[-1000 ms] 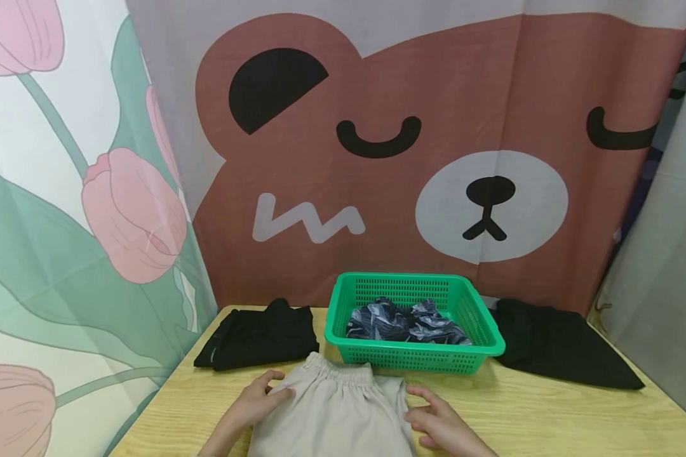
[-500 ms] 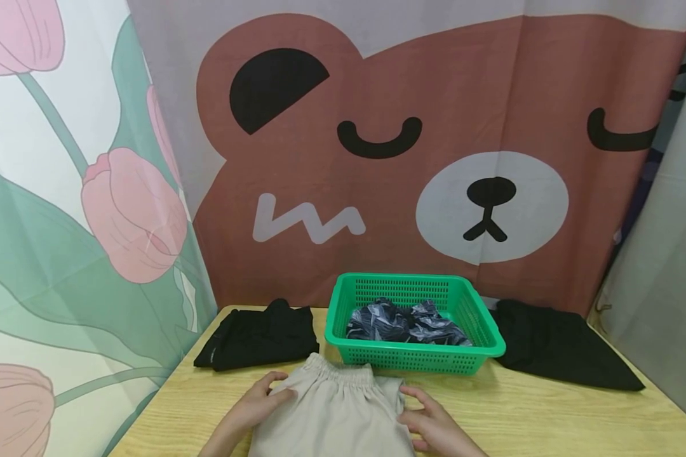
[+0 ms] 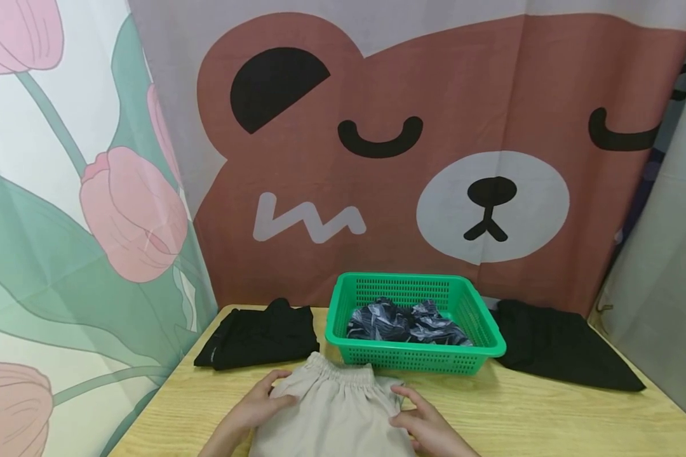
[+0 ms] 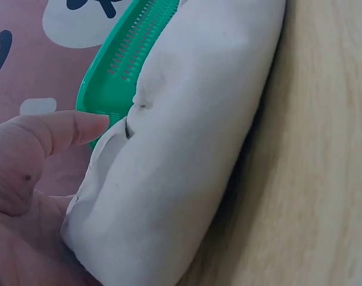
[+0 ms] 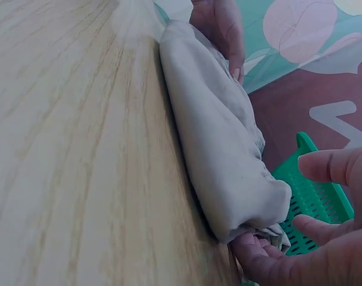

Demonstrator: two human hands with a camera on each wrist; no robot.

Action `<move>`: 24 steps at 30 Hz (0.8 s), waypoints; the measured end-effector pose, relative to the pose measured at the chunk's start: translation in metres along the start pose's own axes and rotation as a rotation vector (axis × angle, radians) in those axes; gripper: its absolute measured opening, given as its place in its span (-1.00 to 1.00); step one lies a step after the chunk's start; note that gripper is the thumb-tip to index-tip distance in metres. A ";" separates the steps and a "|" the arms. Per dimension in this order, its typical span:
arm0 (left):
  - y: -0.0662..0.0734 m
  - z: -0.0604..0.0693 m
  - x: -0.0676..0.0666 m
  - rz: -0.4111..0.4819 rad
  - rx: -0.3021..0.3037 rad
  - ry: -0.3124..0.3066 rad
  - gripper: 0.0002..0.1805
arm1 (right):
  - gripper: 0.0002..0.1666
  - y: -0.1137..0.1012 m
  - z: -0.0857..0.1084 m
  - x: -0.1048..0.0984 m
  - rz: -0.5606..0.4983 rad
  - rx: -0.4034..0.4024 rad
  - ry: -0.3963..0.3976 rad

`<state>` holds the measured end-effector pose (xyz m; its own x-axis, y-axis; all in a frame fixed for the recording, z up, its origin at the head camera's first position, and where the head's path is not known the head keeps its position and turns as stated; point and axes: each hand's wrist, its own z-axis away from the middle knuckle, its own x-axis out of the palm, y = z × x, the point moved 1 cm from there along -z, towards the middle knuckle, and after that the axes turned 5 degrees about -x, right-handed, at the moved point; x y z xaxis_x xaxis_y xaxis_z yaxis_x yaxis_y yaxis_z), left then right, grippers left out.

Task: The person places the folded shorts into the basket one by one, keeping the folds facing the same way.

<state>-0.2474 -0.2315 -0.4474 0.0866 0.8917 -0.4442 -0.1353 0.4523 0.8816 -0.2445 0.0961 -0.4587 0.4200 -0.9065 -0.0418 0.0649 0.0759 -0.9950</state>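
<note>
Beige elastic-waist pants (image 3: 337,412) lie folded on the table, gathered waistband toward the basket, their lower part cut off by the frame edge. My left hand (image 3: 260,406) rests at their left side; in the left wrist view its thumb (image 4: 80,128) is straight and the cloth lies against the palm. At the right side my right hand (image 3: 429,422) touches the edge of the cloth. In the right wrist view, some fingertips (image 5: 249,247) of that hand reach under the end of the folded pants (image 5: 222,143), while the other fingers stand apart from it.
Behind the pants stands a green plastic basket (image 3: 414,355) with dark patterned cloth (image 3: 400,320) inside. Folded black clothing (image 3: 260,336) lies left of it, and another black garment (image 3: 560,346) lies right. Printed curtains (image 3: 297,158) hang along the table's (image 3: 526,412) back and sides.
My right hand has moved left, pushing the loose right edge of the pants inward, so that side looks narrower. The left hand has barely moved.
</note>
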 end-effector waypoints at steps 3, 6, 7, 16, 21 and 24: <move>0.002 0.001 0.001 0.016 0.017 -0.025 -0.34 | -0.21 0.003 0.000 -0.002 -0.004 -0.021 -0.016; 0.002 0.003 0.001 0.037 0.059 -0.057 -0.34 | -0.23 0.004 -0.002 -0.002 0.018 -0.044 -0.038; 0.001 0.003 0.001 0.047 0.073 -0.075 -0.35 | -0.23 0.004 -0.002 -0.002 0.028 -0.060 -0.050; 0.001 0.003 0.002 0.121 0.108 -0.175 -0.33 | -0.34 0.002 -0.003 0.000 0.078 -0.153 -0.127; -0.001 0.003 0.003 0.130 0.088 -0.184 -0.36 | -0.40 0.002 -0.004 -0.003 0.136 -0.170 -0.138; -0.002 0.003 0.003 0.151 0.088 -0.201 -0.37 | -0.41 0.003 -0.005 -0.004 0.158 -0.169 -0.135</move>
<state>-0.2436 -0.2296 -0.4502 0.2671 0.9239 -0.2739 -0.0757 0.3035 0.9498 -0.2505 0.0974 -0.4619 0.5304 -0.8247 -0.1961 -0.1577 0.1313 -0.9787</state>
